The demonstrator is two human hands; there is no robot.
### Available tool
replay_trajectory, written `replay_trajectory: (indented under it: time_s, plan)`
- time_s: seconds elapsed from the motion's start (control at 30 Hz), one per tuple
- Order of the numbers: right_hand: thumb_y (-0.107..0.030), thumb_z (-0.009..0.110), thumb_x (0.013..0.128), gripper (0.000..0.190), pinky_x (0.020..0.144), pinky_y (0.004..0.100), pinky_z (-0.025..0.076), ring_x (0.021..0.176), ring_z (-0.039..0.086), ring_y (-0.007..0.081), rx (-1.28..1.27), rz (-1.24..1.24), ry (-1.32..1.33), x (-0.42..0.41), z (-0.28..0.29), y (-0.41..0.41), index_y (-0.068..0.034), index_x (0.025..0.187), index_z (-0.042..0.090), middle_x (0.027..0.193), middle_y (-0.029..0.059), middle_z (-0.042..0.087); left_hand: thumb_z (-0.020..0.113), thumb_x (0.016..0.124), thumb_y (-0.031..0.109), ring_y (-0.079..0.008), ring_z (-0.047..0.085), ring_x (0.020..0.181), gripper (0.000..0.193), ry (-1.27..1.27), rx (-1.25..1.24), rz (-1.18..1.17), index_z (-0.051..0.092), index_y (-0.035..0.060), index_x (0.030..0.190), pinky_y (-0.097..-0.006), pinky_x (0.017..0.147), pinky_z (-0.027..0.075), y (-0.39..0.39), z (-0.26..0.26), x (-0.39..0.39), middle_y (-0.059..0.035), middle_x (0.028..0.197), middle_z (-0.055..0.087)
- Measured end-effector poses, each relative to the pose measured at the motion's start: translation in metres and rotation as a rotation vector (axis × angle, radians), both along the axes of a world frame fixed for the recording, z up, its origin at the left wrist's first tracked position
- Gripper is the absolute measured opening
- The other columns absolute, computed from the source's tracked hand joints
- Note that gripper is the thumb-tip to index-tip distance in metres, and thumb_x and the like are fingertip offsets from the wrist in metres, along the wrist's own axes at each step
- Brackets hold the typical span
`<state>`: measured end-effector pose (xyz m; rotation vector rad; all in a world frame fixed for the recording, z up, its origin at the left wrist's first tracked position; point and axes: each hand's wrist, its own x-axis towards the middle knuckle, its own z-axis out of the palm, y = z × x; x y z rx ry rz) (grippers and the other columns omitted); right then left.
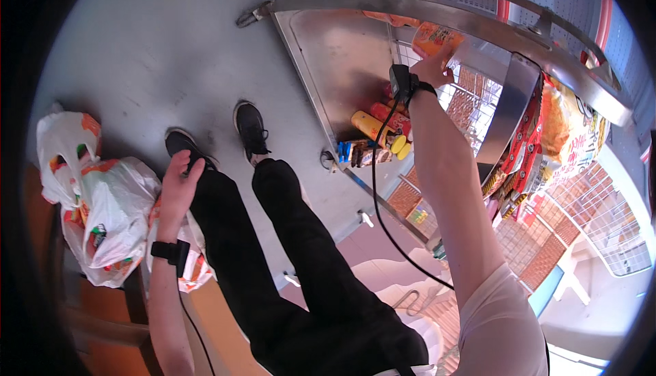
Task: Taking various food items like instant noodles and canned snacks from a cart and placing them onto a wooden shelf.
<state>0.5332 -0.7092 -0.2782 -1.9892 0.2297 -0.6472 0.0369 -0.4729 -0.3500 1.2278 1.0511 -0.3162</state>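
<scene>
My right hand (437, 68) reaches over the metal cart and is closed around an orange snack tub (434, 39). More orange packages (392, 17) are beside the tub at the cart's far side. Nearer, on the cart's lower metal shelf (338, 42), lie a yellow canister (370, 125), red canisters (392, 117) and small blue and brown packets (361, 152). Large snack bags (564, 135) are on the cart's upper part, right of my forearm. My left hand (179, 181) hangs over my leg with its fingers apart and nothing in it.
White plastic bags (115, 212) filled with goods stand at the left, beside a wooden shelf unit (110, 301). Wire baskets (610, 212) are at the right. The cart's wheels (328, 159) rest on the grey floor (138, 58). A black cable (378, 186) runs from my right wrist.
</scene>
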Motion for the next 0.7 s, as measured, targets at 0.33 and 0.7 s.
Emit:
replay_trajectory:
  time_s: [0.33,0.7]
  plan:
    - [-0.020,0.079,0.070,0.047,0.079,0.0276,0.043,0.086,0.049,0.0146,-0.112,0.160,0.316,-0.177,-0.032,0.014,-0.003,0.099,0.046,0.093,0.0044,0.050,0.067,0.082,0.037,-0.0222,0.053,0.107,0.058,-0.020,-0.144,0.010,0.047,0.0034,0.125,-0.0309,0.089,0.042,0.021,0.007,0.006,-0.0129,0.116,0.055]
    - [-0.033,0.086,0.056,0.078,0.091,0.0382,0.045,0.112,0.053,0.0318,-0.287,1.194,0.618,-0.339,-0.022,0.095,-0.007,0.118,0.047,0.123,0.0174,0.049,0.061,0.085,0.039,-0.0180,0.054,0.109,0.060,-0.039,-0.564,0.329,0.040,0.0077,0.131,-0.0356,0.083,0.050,0.027,0.035,0.056,-0.0090,0.121,0.053]
